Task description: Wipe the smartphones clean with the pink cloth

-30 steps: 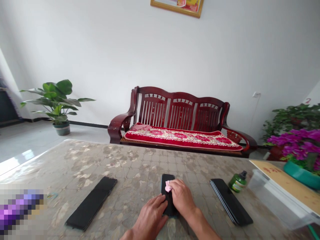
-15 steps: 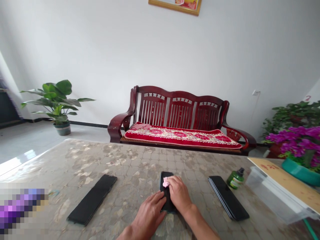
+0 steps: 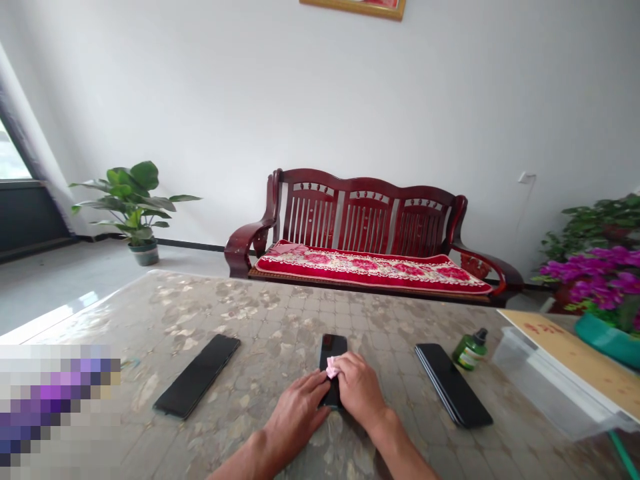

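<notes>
A black smartphone (image 3: 334, 346) lies screen up on the table in front of me, its middle covered by my hands. From the left, my left hand (image 3: 301, 405) rests on the phone's edge, fingers stretched out and thumb apart near the lower end. My right hand (image 3: 359, 390) is closed on a small crumpled pink cloth (image 3: 331, 367), which touches the phone's screen. To the left lies another black phone (image 3: 199, 375), flat and at a slant. On the right is a stack of black phones (image 3: 454, 385), their edges slightly offset.
A green bottle (image 3: 471, 350) with a black cap stands beside the stack. Further right, a clear plastic box (image 3: 537, 383) has a tan board (image 3: 565, 343) on top, with a teal flower pot (image 3: 605, 337) on it. A wooden bench (image 3: 367, 220) stands beyond the patterned table (image 3: 280, 320).
My right hand and the pink cloth have moved slightly down the phone's screen, showing more of its top. The left hand stays at the phone's edge. The view has shifted a little.
</notes>
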